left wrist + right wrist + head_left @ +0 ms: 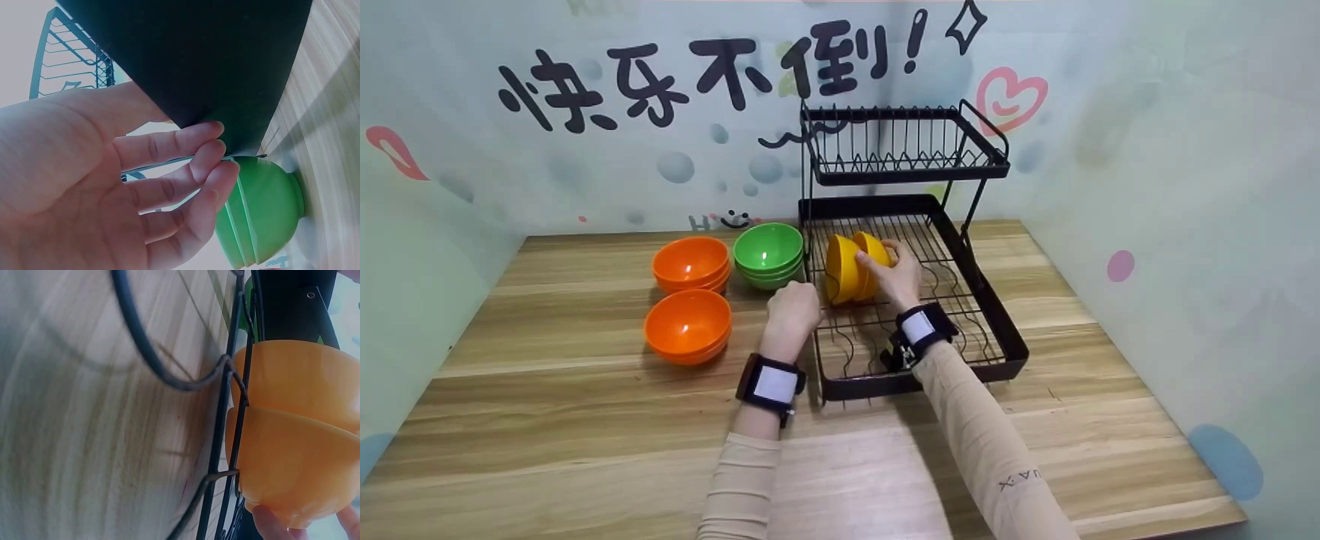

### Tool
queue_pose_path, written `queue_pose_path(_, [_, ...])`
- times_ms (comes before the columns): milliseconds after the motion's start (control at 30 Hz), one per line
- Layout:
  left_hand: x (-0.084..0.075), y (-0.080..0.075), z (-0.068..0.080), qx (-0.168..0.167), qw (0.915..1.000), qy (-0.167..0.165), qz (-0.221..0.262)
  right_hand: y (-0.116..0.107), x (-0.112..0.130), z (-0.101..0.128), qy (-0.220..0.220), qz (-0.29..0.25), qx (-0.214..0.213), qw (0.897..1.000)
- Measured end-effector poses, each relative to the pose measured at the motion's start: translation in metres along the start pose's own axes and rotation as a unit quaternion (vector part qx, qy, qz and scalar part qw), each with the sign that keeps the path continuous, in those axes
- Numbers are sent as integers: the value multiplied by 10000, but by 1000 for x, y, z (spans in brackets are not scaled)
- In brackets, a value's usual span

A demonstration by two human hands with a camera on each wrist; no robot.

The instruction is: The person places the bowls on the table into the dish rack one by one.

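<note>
Yellow bowls stand on edge in the rack, steadied by the right hand's curled fingers; the left hand, fingers relaxed, touches the rack's left wall.

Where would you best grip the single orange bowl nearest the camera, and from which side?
Probably by its rim, from above. The front orange bowl sits upright on the table, mouth up, apart from the orange stack behind it, so its near edge is free. A thumb inside and fingers outside should pinch the wall. The left hand is the closer one; the right hand holds the yellow bowls.
</note>
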State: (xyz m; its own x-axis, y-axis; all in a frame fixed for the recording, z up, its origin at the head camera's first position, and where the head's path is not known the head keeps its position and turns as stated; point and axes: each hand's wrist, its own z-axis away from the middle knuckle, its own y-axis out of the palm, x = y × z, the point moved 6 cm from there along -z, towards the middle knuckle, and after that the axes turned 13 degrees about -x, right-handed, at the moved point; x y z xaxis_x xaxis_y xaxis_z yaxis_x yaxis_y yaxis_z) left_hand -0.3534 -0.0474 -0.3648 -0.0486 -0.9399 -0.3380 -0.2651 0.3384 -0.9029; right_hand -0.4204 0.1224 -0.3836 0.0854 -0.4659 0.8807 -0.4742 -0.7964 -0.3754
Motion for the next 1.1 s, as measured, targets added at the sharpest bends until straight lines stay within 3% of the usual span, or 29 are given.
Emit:
queue_pose_path(267, [0, -2, 1, -108, 9999, 58, 1, 0, 2, 0, -148, 5, 14, 9999])
queue_pose_path(800, [0, -1, 1, -21, 10000, 25, 13, -1, 2, 0, 70, -148, 71, 9998])
queue_pose_path(933, [1, -1, 0, -27, 10000, 23, -1, -2, 3, 1, 243, -277, -57, 9993])
queue_pose_path(1100, [0, 0, 0, -69, 10000, 13, 0, -8, 5, -1, 276, -481, -583, 9968])
